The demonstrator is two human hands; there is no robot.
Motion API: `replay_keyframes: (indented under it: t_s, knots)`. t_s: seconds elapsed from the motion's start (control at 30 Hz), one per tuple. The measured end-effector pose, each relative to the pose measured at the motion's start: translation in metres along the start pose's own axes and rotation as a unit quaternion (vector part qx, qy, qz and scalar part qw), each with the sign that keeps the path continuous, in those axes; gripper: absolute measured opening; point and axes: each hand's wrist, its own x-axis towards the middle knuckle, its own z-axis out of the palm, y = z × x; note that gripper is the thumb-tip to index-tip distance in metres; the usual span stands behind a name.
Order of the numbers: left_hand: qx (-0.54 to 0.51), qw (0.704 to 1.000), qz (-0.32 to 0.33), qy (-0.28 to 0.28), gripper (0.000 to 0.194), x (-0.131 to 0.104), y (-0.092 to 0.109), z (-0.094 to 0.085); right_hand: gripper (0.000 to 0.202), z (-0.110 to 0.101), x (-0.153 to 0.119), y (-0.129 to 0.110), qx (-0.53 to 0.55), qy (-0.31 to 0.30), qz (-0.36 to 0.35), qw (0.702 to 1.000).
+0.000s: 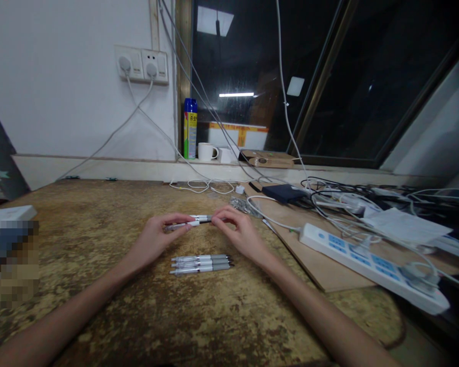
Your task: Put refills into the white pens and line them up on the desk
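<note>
Over the middle of the worn table, my left hand point(162, 230) pinches a pen point(192, 224) with a clear and white barrel between thumb and fingers. My right hand point(239, 229) has its thumb and fingertips closed at the pen's dark, thin end; exactly what they grip there is partly hidden. Just behind the held pen shows another white and grey pen point(202, 217), its ends covered by my fingers. Nearer to me, several pens point(201, 264) with clear, white and grey barrels lie side by side on the table, dark tips to the right.
To the right a white power strip point(367, 265) lies across a brown board point(309, 255), amid tangled cables and a dark box point(285, 193). A small plastic bag point(245, 206) lies beyond my right hand. Along the sill stand a spray can point(190, 130) and a white mug point(206, 151).
</note>
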Motion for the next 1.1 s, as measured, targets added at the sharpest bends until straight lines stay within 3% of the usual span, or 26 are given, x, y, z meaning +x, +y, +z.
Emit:
replay_keyframes:
  t_s: [0.33,0.47,0.6,1.1]
  knots:
    - [-0.005,1.000,-0.004,0.001,0.031,0.000,-0.006,0.002,0.040,0.001,0.000,0.006,0.028,-0.003,0.066,0.997]
    - [0.001,1.000,-0.011,0.007,0.031,0.001,-0.008,-0.001,0.024,-0.002,0.000,0.020,0.017,0.021,0.079,0.997]
    - [0.005,0.999,-0.022,0.023,0.031,0.003,-0.008,-0.004,0.021,-0.005,0.003,0.031,0.082,0.046,0.113,0.989]
    - [-0.006,1.000,-0.014,0.014,0.029,0.003,-0.012,-0.004,0.019,-0.004,0.006,0.018,0.148,0.051,0.129,0.979]
